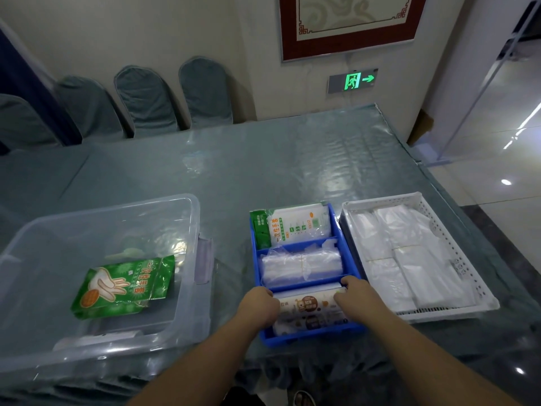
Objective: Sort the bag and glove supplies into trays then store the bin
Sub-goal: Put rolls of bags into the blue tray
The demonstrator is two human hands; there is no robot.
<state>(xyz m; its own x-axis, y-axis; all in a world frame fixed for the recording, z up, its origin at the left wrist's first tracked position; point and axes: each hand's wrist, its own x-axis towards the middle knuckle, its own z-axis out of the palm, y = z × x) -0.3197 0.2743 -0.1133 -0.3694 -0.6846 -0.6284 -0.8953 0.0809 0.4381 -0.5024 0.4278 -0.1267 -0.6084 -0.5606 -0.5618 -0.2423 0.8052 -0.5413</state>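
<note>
Gripping the printed roll [307, 307] at each end, both hands [259, 303] hold it crosswise over the blue tray [349, 259]'s nearest compartment.

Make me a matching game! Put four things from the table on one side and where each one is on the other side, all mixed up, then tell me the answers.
Things:
1. green glove packet
2. printed bag roll
3. white folded bags
4. clear bag bundle

Places:
A. middle compartment of the blue tray
B. white perforated tray
C. clear plastic bin
D. nearest compartment of the blue tray, between the left hand and right hand

Pairs: 1-C, 2-D, 3-B, 4-A
</note>
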